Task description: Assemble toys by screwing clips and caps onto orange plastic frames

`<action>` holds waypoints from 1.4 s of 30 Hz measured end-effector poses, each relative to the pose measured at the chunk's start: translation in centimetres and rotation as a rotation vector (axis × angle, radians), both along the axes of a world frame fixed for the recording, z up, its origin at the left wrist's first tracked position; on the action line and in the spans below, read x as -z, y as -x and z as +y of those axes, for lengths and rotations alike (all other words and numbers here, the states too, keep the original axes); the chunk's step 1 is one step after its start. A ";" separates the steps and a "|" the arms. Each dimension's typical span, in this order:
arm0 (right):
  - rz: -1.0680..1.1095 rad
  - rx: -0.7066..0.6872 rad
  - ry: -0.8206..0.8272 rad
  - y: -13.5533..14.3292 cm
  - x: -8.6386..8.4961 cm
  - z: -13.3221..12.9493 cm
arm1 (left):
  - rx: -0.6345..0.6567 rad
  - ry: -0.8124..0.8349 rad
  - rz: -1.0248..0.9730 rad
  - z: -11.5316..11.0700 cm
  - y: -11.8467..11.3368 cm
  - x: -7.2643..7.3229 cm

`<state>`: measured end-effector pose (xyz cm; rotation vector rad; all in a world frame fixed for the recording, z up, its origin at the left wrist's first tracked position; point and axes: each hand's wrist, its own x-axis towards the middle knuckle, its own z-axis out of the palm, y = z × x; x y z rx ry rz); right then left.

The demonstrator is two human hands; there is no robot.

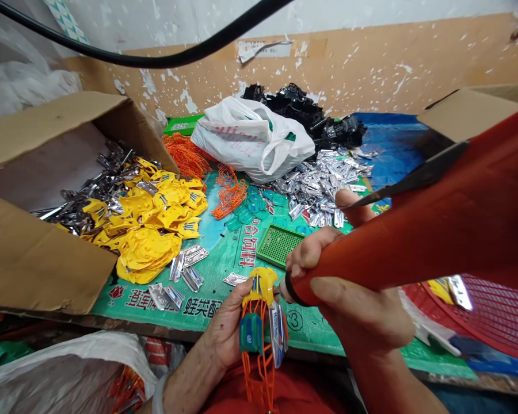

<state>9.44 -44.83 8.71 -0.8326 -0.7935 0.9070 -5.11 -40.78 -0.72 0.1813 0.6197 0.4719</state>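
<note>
**The left hand (229, 319) clasps an orange-framed assembly (259, 333) and the right hand (366, 313) a red tool (397, 247)**

The assembly is held up at the middle of the front edge of the tabletop (216, 241). It has a yellow cap (263, 280) on top, a green block (249, 339) in its frame and a silver plate (277, 339) along its right side. The left grip is clamped on its left side. The right grip is wrapped around the tool, whose narrow end points at the cap; whether it touches cannot be told.

Just beyond lies a green perforated tray (263, 248), nearer the front edge than a large pile of silver pieces (323, 184). Black parts (297, 106) are heaped along the back edge, behind a white plastic bag (246, 138). Orange frames (185, 155) lie left of the bag, with teal blocks (255, 201) nearer the centre.

On the left edge a cardboard box (47, 259) rests on its side, yellow pieces (149, 247) spilling from its mouth towards the front left corner. A red basket (496, 322) sits at the front right corner.
</note>
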 end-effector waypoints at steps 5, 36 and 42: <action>-0.010 0.018 -0.004 0.0 -0.2 0.1 | 0.019 0.006 -0.045 0.1 -0.1 0.1; -0.032 0.028 -0.017 -0.4 0.1 0.0 | -0.085 0.049 0.060 0.2 0.6 -0.3; -0.021 0.010 -0.040 -0.4 0.1 0.1 | -0.078 0.024 0.055 0.0 0.3 -0.4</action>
